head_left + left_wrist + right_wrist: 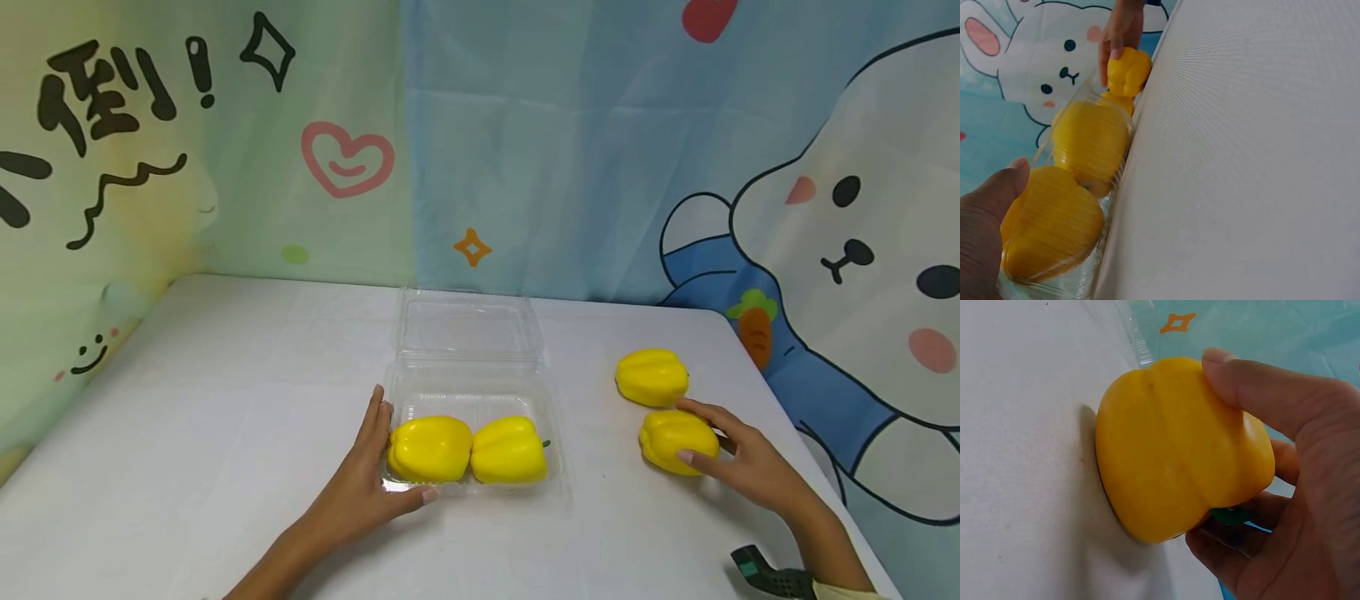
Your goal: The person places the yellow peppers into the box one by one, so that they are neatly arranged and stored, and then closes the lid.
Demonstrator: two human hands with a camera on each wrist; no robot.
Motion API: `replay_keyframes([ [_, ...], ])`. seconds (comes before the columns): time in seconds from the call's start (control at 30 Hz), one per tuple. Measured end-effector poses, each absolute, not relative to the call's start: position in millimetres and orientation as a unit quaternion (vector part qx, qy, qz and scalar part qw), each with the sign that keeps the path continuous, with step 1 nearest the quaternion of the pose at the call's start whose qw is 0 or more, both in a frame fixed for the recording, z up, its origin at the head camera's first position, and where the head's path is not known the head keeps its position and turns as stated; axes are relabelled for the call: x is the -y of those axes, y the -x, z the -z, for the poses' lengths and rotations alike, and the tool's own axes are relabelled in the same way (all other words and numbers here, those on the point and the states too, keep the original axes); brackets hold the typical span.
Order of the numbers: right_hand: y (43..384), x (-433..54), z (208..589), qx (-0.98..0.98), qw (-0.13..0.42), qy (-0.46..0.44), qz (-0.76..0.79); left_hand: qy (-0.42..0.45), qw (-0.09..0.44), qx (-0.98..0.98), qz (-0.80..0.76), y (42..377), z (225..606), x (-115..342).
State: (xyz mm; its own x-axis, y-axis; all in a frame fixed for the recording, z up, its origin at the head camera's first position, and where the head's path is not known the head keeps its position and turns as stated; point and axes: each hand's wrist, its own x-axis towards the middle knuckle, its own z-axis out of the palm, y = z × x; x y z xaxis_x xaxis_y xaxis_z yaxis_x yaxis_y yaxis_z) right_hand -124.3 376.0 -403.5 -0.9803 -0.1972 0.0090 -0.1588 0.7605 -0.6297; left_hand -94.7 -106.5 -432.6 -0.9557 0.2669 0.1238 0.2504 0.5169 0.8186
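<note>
A clear plastic box [472, 400] lies with its lid [468, 325] folded back. Inside, along its front, are two yellow bell peppers, the left one [431, 449] and the right one [510, 450]. My left hand [367, 479] rests against the box's front left corner, fingers fairly straight along the side and thumb at the front edge. To the right of the box, my right hand [738, 454] holds another yellow bell pepper [1172, 450] between thumb and fingers. Its green stem [1229, 516] points toward the palm. Just behind it lies one more yellow bell pepper [651, 377].
The box stands near the middle of a white-covered table [225, 400]. A printed cloth backdrop [540, 167] hangs behind the table and along its sides. A dark strap-like object [772, 575] is at my right wrist.
</note>
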Motion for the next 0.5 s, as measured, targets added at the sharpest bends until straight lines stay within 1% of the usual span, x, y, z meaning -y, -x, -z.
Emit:
replay_keyframes([
  [0.13,124.2,-375.6,402.6,-0.941,0.037,0.089,0.326,-0.149,0.009,-0.871,-0.468,94.1,431.7,105.9],
  [0.3,124.5,-374.8,401.4,-0.942,0.033,0.090,0.322,-0.143,0.017,-0.870,-0.471,93.4,430.6,105.9],
  [0.5,125.3,-373.1,401.6,-0.945,0.029,0.081,0.315,-0.144,0.014,-0.871,-0.470,93.9,431.1,106.6],
])
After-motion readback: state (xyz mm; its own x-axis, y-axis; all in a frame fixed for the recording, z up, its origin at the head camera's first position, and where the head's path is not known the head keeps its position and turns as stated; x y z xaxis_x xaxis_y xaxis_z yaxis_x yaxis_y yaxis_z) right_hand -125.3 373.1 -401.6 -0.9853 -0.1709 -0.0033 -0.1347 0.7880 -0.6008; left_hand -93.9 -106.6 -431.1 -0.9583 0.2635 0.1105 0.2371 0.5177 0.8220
